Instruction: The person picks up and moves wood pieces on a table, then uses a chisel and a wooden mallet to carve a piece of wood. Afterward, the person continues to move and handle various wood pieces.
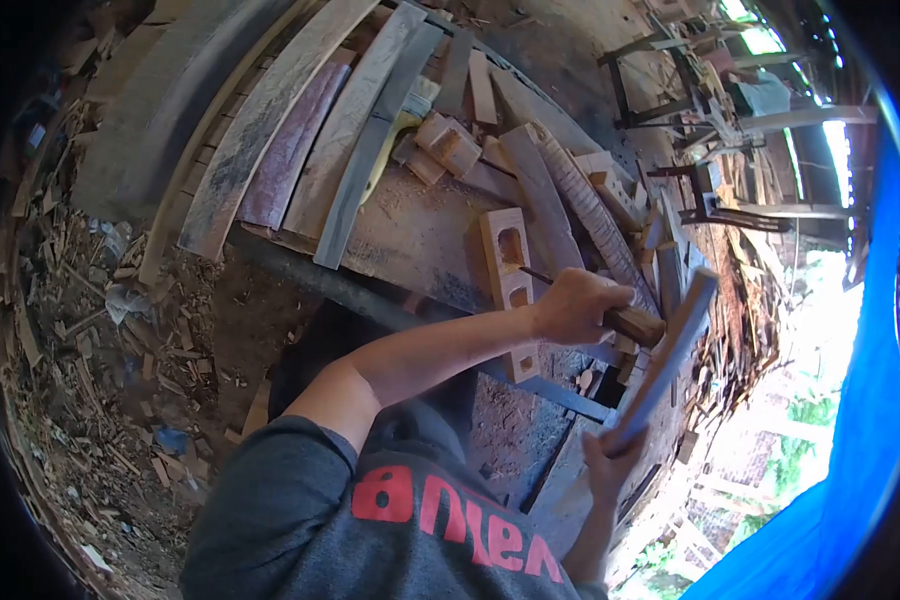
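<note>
My left hand [577,305] is wrapped round a chisel, whose thick wooden handle [634,325] sticks out on the right. Its thin dark blade reaches left to a pale wooden block [503,262] with several cut-out holes. The tip meets the block near its upper holes; exact contact is hard to see. Lower right, my right hand [611,466] grips the bottom end of a long wooden bar [670,360]. That bar is tilted, its upper part just beyond the end of the chisel handle.
Several long boards [355,120] lie side by side at the upper left of the workbench [410,225]. Another small holed block [448,145] and a brush [422,95] lie behind. Offcuts [610,200] are piled to the right. Wood scraps [160,370] litter the floor. A blue sheet [870,400] hangs far right.
</note>
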`<state>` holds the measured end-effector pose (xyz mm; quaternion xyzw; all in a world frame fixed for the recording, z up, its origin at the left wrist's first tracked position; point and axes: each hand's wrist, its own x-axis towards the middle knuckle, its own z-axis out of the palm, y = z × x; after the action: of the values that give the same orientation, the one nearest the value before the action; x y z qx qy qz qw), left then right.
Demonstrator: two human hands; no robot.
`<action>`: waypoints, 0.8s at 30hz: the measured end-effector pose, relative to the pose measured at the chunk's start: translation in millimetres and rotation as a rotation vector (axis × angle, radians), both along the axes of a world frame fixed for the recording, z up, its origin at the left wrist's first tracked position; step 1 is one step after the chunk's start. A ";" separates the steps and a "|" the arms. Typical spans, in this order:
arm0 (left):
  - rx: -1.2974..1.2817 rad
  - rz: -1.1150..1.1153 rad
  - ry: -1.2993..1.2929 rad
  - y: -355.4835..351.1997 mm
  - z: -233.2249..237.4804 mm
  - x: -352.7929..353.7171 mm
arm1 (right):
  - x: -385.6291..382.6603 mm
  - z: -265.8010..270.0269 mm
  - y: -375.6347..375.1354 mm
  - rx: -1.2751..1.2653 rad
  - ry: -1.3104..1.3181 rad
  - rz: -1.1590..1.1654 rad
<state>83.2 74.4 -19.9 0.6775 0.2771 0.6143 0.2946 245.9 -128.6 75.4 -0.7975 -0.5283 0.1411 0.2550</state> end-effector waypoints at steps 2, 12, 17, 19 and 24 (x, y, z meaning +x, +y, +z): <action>0.005 -0.011 -0.004 -3.2 -2.9 -0.4 | 2.8 16.2 -2.3 0.204 0.137 -0.028; 0.069 -0.001 0.040 -8.6 -3.8 2.2 | 10.5 -2.0 -3.4 0.131 0.244 -0.075; 0.095 -0.016 0.037 -8.3 -6.4 7.4 | 30.5 -15.8 -12.2 0.621 0.413 0.222; 0.095 -0.016 0.044 -9.9 -6.2 6.6 | 16.3 -28.9 -6.9 -0.053 0.114 0.096; 0.085 -0.048 0.041 -7.7 -6.7 4.8 | 12.9 9.8 -9.3 0.378 0.448 -0.087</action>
<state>88.0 66.7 -26.6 0.7082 0.2404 0.6044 0.2745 258.8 -137.9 85.2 -0.7067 -0.4411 0.2019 0.5150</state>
